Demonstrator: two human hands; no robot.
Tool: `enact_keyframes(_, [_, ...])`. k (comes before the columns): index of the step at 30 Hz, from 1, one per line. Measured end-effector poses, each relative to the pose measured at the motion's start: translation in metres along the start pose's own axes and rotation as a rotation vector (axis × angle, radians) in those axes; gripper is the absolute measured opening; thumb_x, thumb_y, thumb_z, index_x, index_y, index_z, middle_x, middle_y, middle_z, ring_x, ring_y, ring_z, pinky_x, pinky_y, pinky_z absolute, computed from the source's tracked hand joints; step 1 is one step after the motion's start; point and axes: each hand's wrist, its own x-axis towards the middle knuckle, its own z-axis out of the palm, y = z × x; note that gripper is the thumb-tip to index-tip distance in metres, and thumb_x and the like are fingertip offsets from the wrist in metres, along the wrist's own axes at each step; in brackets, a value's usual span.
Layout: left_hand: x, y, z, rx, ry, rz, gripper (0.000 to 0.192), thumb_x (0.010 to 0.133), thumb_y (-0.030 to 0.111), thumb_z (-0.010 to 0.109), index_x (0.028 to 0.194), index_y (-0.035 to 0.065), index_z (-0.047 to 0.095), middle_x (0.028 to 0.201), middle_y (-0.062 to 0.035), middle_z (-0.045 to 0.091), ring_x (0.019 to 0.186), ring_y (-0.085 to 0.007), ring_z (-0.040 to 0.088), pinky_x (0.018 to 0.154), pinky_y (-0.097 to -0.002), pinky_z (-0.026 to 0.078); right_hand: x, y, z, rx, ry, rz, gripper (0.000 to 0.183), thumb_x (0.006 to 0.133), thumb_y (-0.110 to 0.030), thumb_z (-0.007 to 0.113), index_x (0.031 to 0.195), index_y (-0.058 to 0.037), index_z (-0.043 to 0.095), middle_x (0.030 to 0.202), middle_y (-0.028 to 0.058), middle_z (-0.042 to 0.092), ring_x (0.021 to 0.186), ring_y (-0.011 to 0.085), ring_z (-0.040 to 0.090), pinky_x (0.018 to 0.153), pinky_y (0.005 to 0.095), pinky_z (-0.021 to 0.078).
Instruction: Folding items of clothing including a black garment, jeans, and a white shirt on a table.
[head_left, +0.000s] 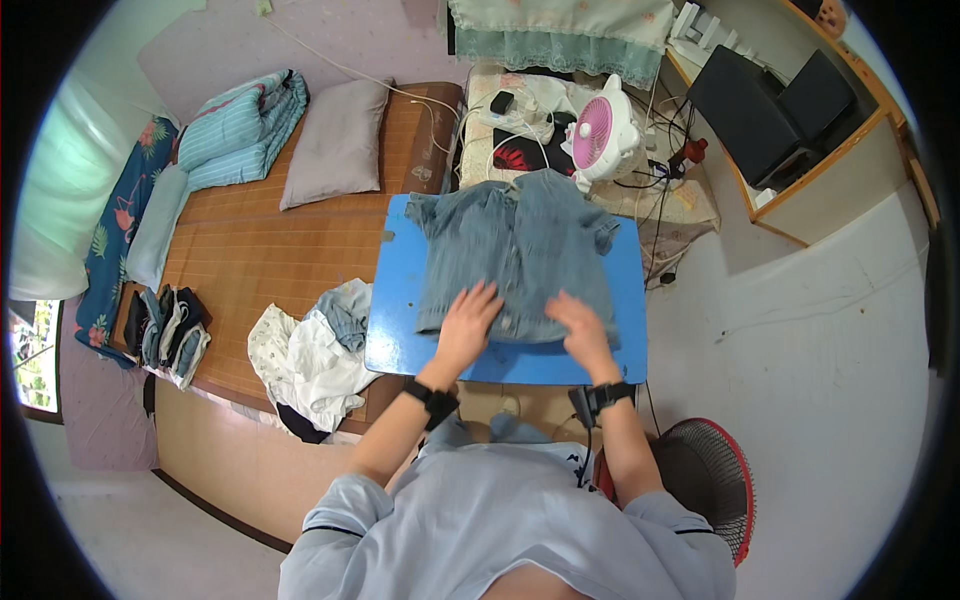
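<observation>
A short-sleeved blue denim shirt (480, 247) lies spread out on a blue tabletop (394, 322), its hem towards me and its collar at the far edge. A row of buttons runs down its middle. My left hand (470, 319) rests palm down on the lower left front, fingers slightly apart. Over the lower right front is my right hand (581, 326), a little blurred, with its fingers spread; whether it presses on the cloth I cannot tell. Neither hand grips anything. Both wrists wear black bands.
Left of the table, a bed mat (277, 247) bears a heap of white clothes (307, 360), a row of folded clothes (169, 326), a grey pillow (337, 142) and a folded quilt (240, 135). A pink-and-white fan (600, 131) and cables stand beyond the shirt. A red-rimmed basket (705, 472) is right.
</observation>
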Motion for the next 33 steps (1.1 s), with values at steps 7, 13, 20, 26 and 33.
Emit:
enact_keyframes(7, [-0.101, 0.012, 0.039, -0.003, -0.420, -0.076, 0.065, 0.075, 0.035, 0.062, 0.131, 0.0115, 0.037, 0.138, -0.0119, 0.031, 0.129, -0.0286, 0.025, 0.105, -0.0473, 0.018, -0.072, -0.009, 0.041, 0.022, -0.457, 0.096, 0.044, 0.072, -0.011, 0.056, 0.115, -0.0084, 0.055, 0.132, 0.0124, 0.040, 0.127, 0.0281, 0.029, 0.102, 0.0433, 0.0275])
enact_keyframes(13, [-0.037, 0.026, 0.063, -0.124, -0.338, -0.027, 0.063, 0.081, 0.042, 0.054, 0.132, 0.0106, 0.034, 0.140, -0.0124, 0.027, 0.130, -0.0295, 0.022, 0.104, -0.0474, 0.019, -0.033, 0.010, 0.041, 0.095, -0.382, 0.185, 0.051, 0.080, -0.035, 0.059, 0.124, -0.0122, 0.048, 0.136, 0.0110, 0.035, 0.129, 0.0279, 0.027, 0.102, 0.0460, 0.0240])
enact_keyframes(20, [0.017, 0.025, 0.120, 0.059, -0.241, -0.123, 0.056, 0.086, 0.036, 0.049, 0.133, 0.0100, 0.033, 0.140, -0.0140, 0.024, 0.130, -0.0316, 0.021, 0.102, -0.0501, 0.022, -0.013, 0.054, 0.050, -0.271, -0.206, 0.224, 0.059, 0.086, -0.038, 0.050, 0.137, -0.0192, 0.027, 0.144, 0.0055, 0.019, 0.134, 0.0243, 0.012, 0.107, 0.0460, 0.0133])
enact_keyframes(26, [-0.002, 0.055, 0.135, 0.013, -0.374, -0.202, 0.063, 0.085, 0.042, 0.048, 0.135, 0.0105, 0.029, 0.143, -0.0122, 0.018, 0.132, -0.0278, 0.016, 0.103, -0.0490, 0.020, -0.047, 0.073, 0.045, -0.208, -0.206, 0.278, 0.061, 0.085, -0.041, 0.050, 0.136, -0.0144, 0.029, 0.143, 0.0051, 0.022, 0.132, 0.0238, 0.018, 0.107, 0.0454, 0.0131])
enact_keyframes(33, [0.050, 0.005, 0.104, -0.032, -0.125, -0.175, 0.046, 0.086, 0.026, 0.050, 0.127, 0.0083, 0.041, 0.136, -0.0139, 0.033, 0.128, -0.0303, 0.027, 0.102, -0.0467, 0.022, 0.017, 0.061, 0.049, -0.074, -0.066, 0.159, 0.036, 0.086, -0.024, 0.051, 0.119, -0.0083, 0.050, 0.131, 0.0093, 0.041, 0.126, 0.0245, 0.031, 0.104, 0.0452, 0.0204])
